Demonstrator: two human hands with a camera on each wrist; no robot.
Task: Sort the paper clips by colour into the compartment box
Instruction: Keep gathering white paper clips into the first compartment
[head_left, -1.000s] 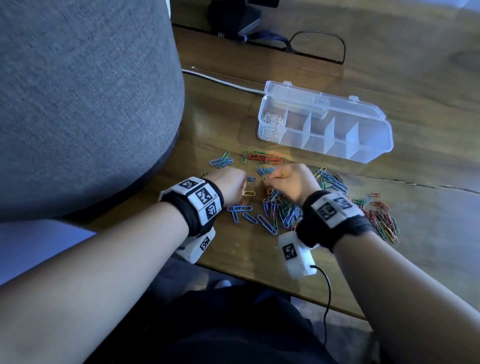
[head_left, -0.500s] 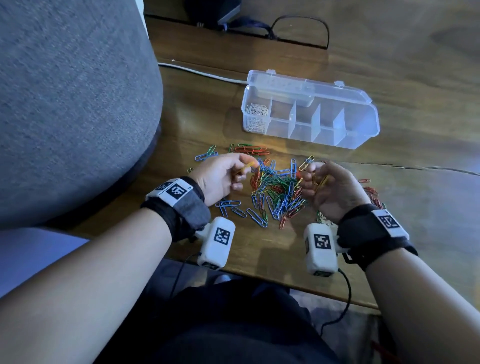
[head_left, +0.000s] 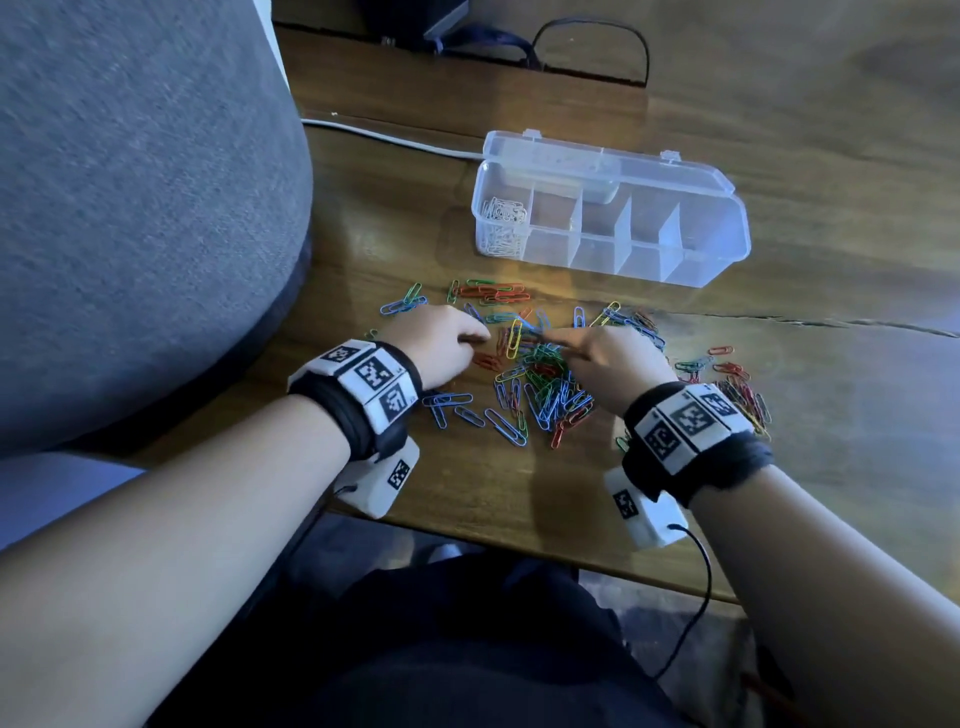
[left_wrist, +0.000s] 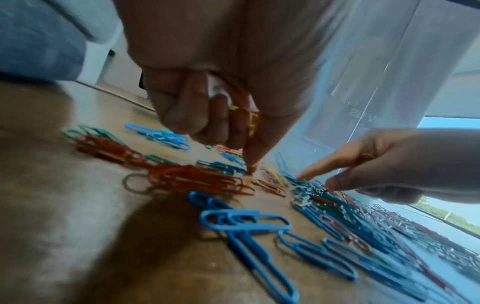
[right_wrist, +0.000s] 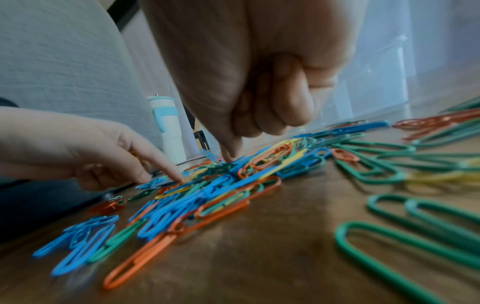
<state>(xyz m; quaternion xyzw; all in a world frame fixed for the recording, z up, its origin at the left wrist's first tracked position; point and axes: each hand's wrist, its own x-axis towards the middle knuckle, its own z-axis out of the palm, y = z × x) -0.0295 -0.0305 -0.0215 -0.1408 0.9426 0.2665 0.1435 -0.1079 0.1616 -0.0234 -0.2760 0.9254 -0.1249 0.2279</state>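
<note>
A heap of blue, green, red and yellow paper clips (head_left: 545, 384) lies on the wooden table. Behind it stands the clear compartment box (head_left: 717, 260), lid open, with white clips (head_left: 501, 223) in its leftmost compartment. My left hand (head_left: 452, 338) is at the heap's left edge. Its fingers curl round yellow clips (left_wrist: 253, 121), and its index fingertip (left_wrist: 250, 166) is down on the table. My right hand (head_left: 608, 358) is over the heap with curled fingers, its index fingertip (right_wrist: 230, 156) pressing on the clips. A bit of a clip (left_wrist: 366, 156) shows between its fingers. A loose yellow clip (head_left: 514, 338) lies between both hands.
A grey upholstered seat (head_left: 130, 208) crowds the left side. A white cable (head_left: 395, 137) and a black cable loop (head_left: 592, 31) lie behind the box. More red and green clips (head_left: 743, 384) are scattered right of my right wrist. The table's front edge (head_left: 519, 545) is close to me.
Half a second ago both hands were turned palm-up beside the heap with yellow clips in them. Now they are palm-down, index fingers on the clips.
</note>
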